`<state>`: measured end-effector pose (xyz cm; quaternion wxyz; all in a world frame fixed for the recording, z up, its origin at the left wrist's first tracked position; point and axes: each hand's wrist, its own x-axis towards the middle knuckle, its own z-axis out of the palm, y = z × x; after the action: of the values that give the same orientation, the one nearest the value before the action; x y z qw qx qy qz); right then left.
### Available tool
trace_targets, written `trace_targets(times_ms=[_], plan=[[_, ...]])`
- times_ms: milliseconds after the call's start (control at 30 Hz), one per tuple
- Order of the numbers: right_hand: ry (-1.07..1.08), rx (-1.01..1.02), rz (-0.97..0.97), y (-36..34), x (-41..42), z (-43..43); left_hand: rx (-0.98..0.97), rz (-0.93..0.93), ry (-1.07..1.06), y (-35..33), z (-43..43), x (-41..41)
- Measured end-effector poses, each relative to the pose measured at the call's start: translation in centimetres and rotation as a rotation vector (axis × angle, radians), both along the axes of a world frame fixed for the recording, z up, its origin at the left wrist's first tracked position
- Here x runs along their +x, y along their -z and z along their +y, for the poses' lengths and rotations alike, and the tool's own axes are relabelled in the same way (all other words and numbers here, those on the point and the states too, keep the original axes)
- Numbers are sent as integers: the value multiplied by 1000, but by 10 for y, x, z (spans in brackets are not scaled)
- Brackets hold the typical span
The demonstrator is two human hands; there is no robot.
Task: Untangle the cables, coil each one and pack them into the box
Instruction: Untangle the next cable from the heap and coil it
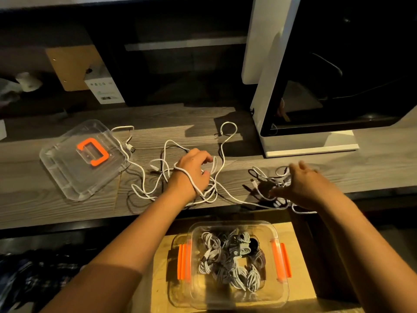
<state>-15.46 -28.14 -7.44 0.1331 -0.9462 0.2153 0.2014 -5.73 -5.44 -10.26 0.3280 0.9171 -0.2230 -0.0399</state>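
The left hand (194, 170) curls its fingers (204, 157) round a loop of light, limp white cable (187, 177) snagged over its wrist on the desk (45, 211); right of it, the right hand (302, 186) spreads open fingers over a smaller tangle (262, 177), best lifted by a plug end, with the box (225, 223) nearer than both hands.

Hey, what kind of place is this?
Likely a home workbench or hobby desk: a wood-grain counter, a white-framed machine, maybe a 3D printer, and a small carton at the back.
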Motion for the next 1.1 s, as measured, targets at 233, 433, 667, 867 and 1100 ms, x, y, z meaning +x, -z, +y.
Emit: trace_targets(times_ms=[233, 433, 667, 867, 1100], plan=[[389, 1156, -319, -8, 15, 71, -480, 147, 15, -14, -18, -20], [497, 1459, -389, 10, 17, 80, -502, 61, 69, -15, -11, -20], [1001, 1703, -481, 11, 26, 53, -1014, 977, 20, -32, 1, -36], [1007, 1606, -566, 14, 25, 31, -979, 1329, 151, -31, 26, -30], [602, 984, -588, 8, 21, 13, -483, 990, 16, -33, 28, -27]])
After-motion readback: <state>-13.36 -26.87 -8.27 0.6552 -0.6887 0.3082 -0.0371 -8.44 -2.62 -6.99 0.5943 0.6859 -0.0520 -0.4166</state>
